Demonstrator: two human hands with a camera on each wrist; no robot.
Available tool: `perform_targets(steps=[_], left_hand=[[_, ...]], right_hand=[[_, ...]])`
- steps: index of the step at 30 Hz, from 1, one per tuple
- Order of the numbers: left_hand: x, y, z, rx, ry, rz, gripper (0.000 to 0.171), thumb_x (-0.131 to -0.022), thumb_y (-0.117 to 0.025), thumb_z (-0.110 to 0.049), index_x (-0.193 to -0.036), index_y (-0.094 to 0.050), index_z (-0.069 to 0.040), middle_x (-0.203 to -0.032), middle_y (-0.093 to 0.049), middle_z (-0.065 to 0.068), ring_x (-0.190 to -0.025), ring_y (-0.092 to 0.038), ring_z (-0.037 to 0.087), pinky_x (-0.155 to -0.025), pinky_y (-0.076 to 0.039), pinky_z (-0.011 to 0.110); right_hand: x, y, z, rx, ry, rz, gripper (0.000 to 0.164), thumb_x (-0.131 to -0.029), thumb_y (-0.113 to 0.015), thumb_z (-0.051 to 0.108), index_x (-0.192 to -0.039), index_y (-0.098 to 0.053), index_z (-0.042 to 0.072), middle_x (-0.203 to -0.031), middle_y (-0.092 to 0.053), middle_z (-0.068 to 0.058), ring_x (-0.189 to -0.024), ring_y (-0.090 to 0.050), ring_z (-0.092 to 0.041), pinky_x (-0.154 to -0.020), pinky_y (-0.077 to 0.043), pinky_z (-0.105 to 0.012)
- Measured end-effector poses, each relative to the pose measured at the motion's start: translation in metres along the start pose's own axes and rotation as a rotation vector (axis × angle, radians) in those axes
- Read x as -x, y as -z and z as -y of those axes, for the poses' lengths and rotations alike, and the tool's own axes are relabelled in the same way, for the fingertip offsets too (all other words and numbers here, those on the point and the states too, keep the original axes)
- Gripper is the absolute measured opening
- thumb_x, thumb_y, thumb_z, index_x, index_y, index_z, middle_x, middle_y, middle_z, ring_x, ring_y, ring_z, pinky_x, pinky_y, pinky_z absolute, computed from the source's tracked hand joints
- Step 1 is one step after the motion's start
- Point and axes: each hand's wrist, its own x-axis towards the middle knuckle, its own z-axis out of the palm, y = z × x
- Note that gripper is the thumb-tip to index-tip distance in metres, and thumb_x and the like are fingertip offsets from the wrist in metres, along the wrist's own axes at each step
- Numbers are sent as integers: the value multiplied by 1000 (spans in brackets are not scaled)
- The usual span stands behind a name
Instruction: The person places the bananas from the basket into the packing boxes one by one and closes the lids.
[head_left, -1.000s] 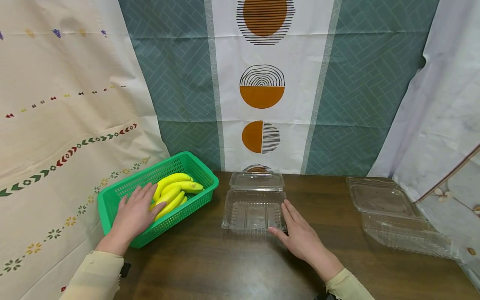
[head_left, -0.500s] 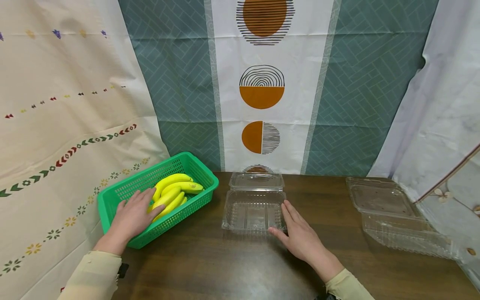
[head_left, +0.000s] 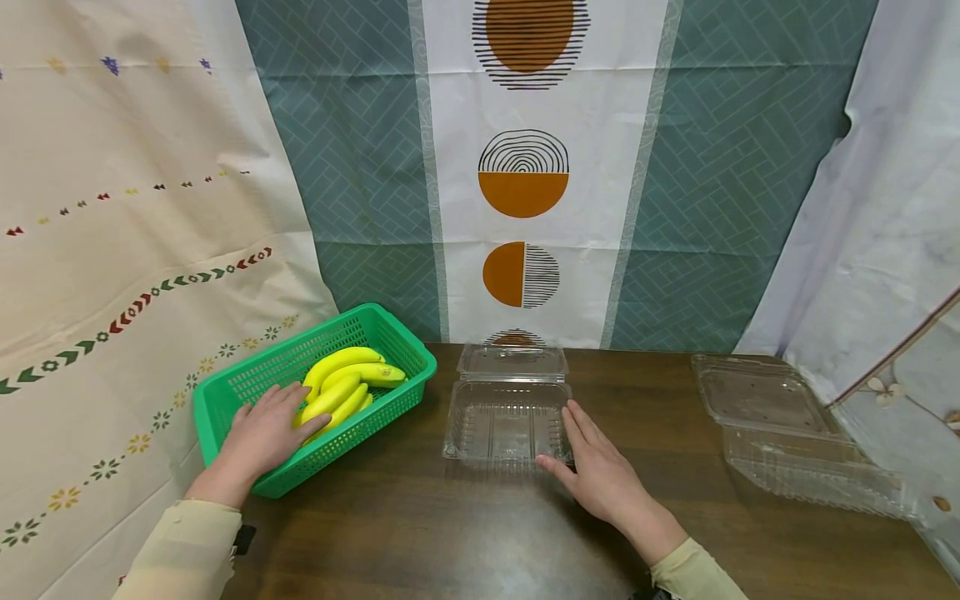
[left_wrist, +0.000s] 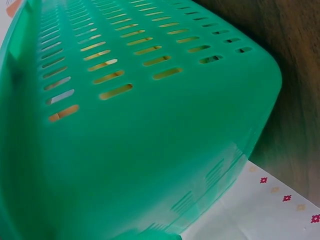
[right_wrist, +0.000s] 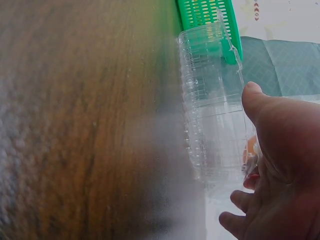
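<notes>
In the head view my left hand [head_left: 262, 437] is inside the near left part of a green basket [head_left: 397, 325], against the near ends of several yellow bananas [head_left: 330, 398]. Its thumb lies over the nearest banana; the fingertips' undersides are hidden. The left wrist view is filled by the basket's slotted wall [left_wrist: 150, 125]. My right hand [head_left: 603, 479], fingers straight, touches the right side of a clear plastic clamshell container [head_left: 510, 425], whose lid [head_left: 513, 362] stands folded back. In the right wrist view, the thumb [right_wrist: 253, 92] is at the container's rim.
A second clear clamshell container [head_left: 810, 458], lid raised, lies at the right beside the white cloth [head_left: 900, 250]. Patterned cloths hang behind and left of the brown wooden table [head_left: 450, 542]. The basket stands close to the left cloth.
My left hand has shifted slightly left and toward me within the basket, baring a little more of the bananas. The right hand and the container keep their places.
</notes>
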Motion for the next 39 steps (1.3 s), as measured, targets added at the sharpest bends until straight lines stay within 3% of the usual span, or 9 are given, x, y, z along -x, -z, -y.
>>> perform_targets(steps=[21,24,26,28,32,34,39], left_hand=[[-1,0,4,12,-8,24,69,-105,-73,-52,-144,-66,6,-159,-49,37,-148,-36,66,-104,-31,89],[-2,0,5,16,-19,18,66,-105,-74,-50,-140,-68,6,-156,-52,36,-144,-43,63,-99,-37,86],[-2,-1,5,22,-28,11,62,-104,-75,-49,-135,-70,4,-145,-61,32,-130,-54,55,-90,-45,76],[-2,-1,6,30,-37,8,55,-103,-76,-48,-127,-71,1,-123,-68,24,-110,-58,42,-78,-46,62],[-3,-2,8,54,-45,20,42,-103,-77,-47,-112,-68,-7,-87,-52,5,-86,-46,25,-67,-35,43],[-3,-2,8,65,-50,24,38,-104,-77,-46,-107,-65,-10,-81,-45,3,-81,-44,23,-65,-34,40],[-3,-2,7,80,-68,13,35,-103,-79,-42,-100,-63,-11,-80,-44,3,-76,-42,22,-62,-35,39]], right_hand=[[0,0,2,-2,4,-10,99,-108,-66,57,-175,-20,0,-184,-11,-17,-167,-19,-41,-127,-30,-64],[0,1,2,-2,2,-7,99,-108,-66,58,-175,-20,1,-184,-10,-17,-167,-19,-41,-127,-30,-64],[1,1,2,-3,1,-6,99,-108,-65,59,-175,-20,1,-184,-10,-17,-167,-19,-41,-127,-30,-64],[1,1,2,-4,2,-5,100,-108,-65,59,-175,-20,1,-184,-10,-17,-167,-19,-41,-127,-30,-64],[1,1,2,-6,5,-8,100,-108,-65,59,-175,-20,0,-184,-11,-17,-167,-19,-41,-127,-30,-64],[1,1,2,-6,7,-9,100,-108,-65,59,-175,-20,0,-184,-11,-17,-167,-19,-41,-127,-30,-64],[1,1,2,-8,6,-9,100,-108,-64,61,-175,-20,1,-184,-11,-16,-167,-19,-41,-127,-30,-64]])
